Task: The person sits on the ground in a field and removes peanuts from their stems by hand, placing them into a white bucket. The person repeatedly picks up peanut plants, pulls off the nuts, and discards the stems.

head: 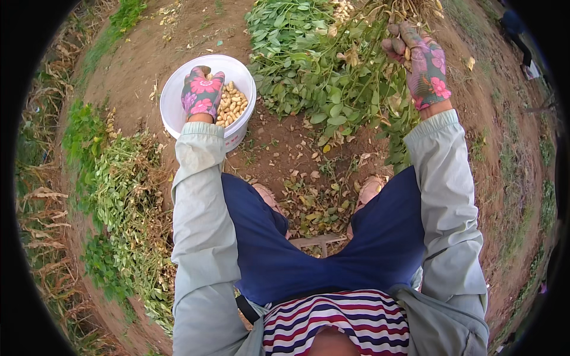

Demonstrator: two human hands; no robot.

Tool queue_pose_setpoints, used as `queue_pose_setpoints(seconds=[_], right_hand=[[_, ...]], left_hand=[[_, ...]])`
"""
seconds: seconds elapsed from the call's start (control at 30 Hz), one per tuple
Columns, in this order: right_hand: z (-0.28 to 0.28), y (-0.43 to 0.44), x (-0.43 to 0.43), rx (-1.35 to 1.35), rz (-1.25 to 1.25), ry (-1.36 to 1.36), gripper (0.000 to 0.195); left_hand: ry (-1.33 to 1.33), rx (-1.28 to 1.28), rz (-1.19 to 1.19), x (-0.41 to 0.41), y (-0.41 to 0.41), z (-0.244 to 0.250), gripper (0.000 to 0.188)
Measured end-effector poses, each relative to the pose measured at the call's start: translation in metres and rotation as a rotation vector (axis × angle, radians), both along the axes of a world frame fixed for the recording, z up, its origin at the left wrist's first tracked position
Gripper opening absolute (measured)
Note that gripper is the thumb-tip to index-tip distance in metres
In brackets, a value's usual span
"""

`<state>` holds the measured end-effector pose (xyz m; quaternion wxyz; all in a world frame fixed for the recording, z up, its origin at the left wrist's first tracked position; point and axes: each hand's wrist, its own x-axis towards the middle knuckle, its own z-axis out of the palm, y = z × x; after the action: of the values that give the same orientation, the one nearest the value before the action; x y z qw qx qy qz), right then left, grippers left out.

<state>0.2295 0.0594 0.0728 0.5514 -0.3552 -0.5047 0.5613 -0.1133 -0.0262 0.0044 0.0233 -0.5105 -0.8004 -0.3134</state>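
Observation:
My left hand (pixel 203 93), in a floral work glove, is inside a white plastic bucket (pixel 171 95), over a heap of peanuts in their shells (pixel 232 103). Its fingertips are curled down and hidden, so whether it holds anything does not show. At the upper right, my right hand (pixel 421 62), in a matching glove, is closed around the stems of an uprooted peanut plant (pixel 374 62). The plant's roots and pods point to the top edge of the view, and its leaves hang down towards my legs.
Leafy peanut plants (pixel 289 58) lie in a pile ahead, with more pods (pixel 343 10) at its far end. Another heap of plants (pixel 129 191) is on the left, beside dry corn stalks (pixel 44 218). Fallen leaves (pixel 318 209) cover soil between my shoes. A person's dark-clothed part (pixel 514 31) shows far right.

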Motion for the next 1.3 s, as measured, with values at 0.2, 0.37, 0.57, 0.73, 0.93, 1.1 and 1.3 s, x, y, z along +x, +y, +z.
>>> queue_pose_setpoints(seconds=[0.2,0.37,0.57,0.73,0.93,1.1,1.3], right_hand=[[-0.004,0.002,0.037,0.206,-0.285,-0.303,0.028],[0.007,-0.021,0.031,0.036,-0.198,-0.287,0.026],[-0.01,-0.018,0.054,-0.221,-0.121,-0.052,0.027],[-0.011,-0.01,0.073,-0.281,-0.115,-0.046,0.025],[-0.019,-0.003,0.085,-0.305,-0.087,-0.078,0.031],[-0.019,-0.002,0.087,-0.319,-0.032,-0.112,0.031],[-0.027,0.001,0.081,-0.454,-0.048,0.123,0.022]], left_hand=[[0.414,0.194,-0.167,0.028,-0.004,-0.026,0.027],[0.108,-0.547,-0.593,0.073,-0.012,-0.085,0.027],[-0.011,-1.022,-0.586,0.136,-0.041,-0.214,0.044],[-0.133,-1.251,-0.591,0.167,-0.05,-0.245,0.05],[-0.027,-1.207,-0.609,0.179,-0.053,-0.277,0.053],[0.022,-1.058,-0.556,0.181,-0.06,-0.291,0.05],[-0.117,-0.954,-0.343,0.173,-0.056,-0.254,0.04]])
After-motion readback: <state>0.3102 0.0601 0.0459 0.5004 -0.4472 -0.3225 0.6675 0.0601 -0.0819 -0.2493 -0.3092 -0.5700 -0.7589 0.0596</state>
